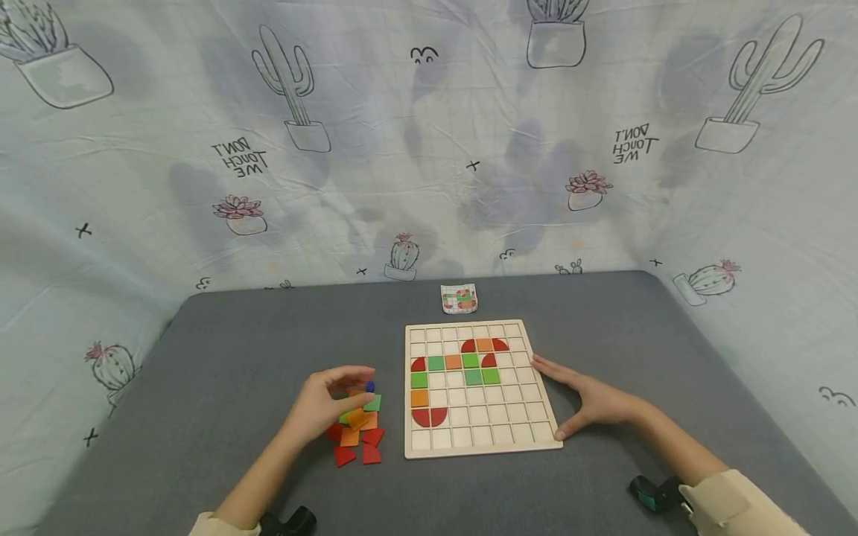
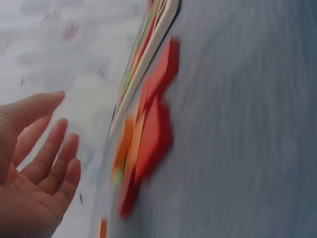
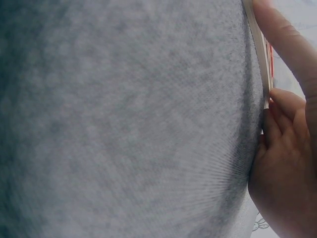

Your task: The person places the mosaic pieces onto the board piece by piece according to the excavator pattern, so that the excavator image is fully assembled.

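Observation:
A square wooden grid board (image 1: 482, 435) lies flat on the grey table, with red, orange and green tiles in several of its cells. Just left of it is a loose pile of colored tiles (image 1: 350, 436), mostly red and orange, with some green and a blue piece (image 1: 370, 386). Over the pile's far side hovers my left hand (image 1: 326, 402); in the left wrist view its fingers are loosely bent, thumb apart, with nothing between them. My right hand (image 1: 593, 396) touches the board's right edge, thumb at the near corner and fairly straight fingers farther up.
Behind the board lies a small card (image 1: 459, 298) printted with a colored grid pattern. A cactus-print cloth (image 1: 429, 171) rises at the table's far edge and along both sides. Dark straps (image 1: 657, 494) are on both wrists.

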`<state>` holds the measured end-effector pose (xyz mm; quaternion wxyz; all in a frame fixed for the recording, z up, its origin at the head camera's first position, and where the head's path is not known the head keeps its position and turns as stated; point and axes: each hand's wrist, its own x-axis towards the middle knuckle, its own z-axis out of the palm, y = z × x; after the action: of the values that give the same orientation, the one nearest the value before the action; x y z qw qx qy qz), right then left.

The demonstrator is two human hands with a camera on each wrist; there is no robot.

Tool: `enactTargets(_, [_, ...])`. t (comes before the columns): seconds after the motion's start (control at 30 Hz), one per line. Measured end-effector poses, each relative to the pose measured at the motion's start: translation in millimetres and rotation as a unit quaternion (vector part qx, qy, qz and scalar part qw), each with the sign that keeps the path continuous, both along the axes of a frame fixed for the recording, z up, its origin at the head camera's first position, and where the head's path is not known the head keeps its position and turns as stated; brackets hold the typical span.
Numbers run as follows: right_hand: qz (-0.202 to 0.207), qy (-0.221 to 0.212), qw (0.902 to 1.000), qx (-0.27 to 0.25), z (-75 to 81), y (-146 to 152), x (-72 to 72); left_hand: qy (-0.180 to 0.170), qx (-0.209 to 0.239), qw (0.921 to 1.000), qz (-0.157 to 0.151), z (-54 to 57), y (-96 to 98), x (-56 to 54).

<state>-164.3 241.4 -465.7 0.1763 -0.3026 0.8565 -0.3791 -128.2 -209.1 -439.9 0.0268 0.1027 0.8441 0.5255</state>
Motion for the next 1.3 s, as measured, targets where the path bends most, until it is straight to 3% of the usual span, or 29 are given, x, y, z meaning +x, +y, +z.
enactTargets(0.1, [0.000, 0.000, 1.0000, -0.001, 1.7, 0, 0.2, 0.014, 0.022, 0.9996, 0.014, 0.0, -21.4, -3.9])
enactTargets(0.27, [0.000, -0.003, 1.0000, 0.001, 5.0, 0, 0.6, -0.001, 0.034, 0.9984, 0.046, 0.5, -47.7, -8.0])
enactTargets(0.5, [0.002, -0.007, 0.9999, 0.009, 6.8, 1, 1.5, -0.030, -0.012, 0.9963, 0.079, -3.2, -67.9, -14.6])
enactTargets(0.63, [0.003, -0.006, 0.9999, 0.011, 6.2, 1, 2.7, -0.029, -0.063, 0.9941, 0.083, -7.7, -72.8, -16.0])
enactTargets(0.83, [0.004, -0.006, 1.0000, 0.006, 8.0, 0, 3.7, 0.015, -0.149, 0.9850, 0.086, -11.6, -73.0, -16.7])
enactTargets(1.13, [0.004, -0.012, 0.9999, 0.006, 9.3, 0, 2.3, 0.058, -0.199, 0.9737, 0.096, -11.2, -65.5, -22.0])
enactTargets(1.3, [0.006, -0.009, 0.9999, 0.007, 7.6, 0, 1.9, 0.076, -0.206, 0.9711, 0.094, -11.5, -63.4, -23.2])
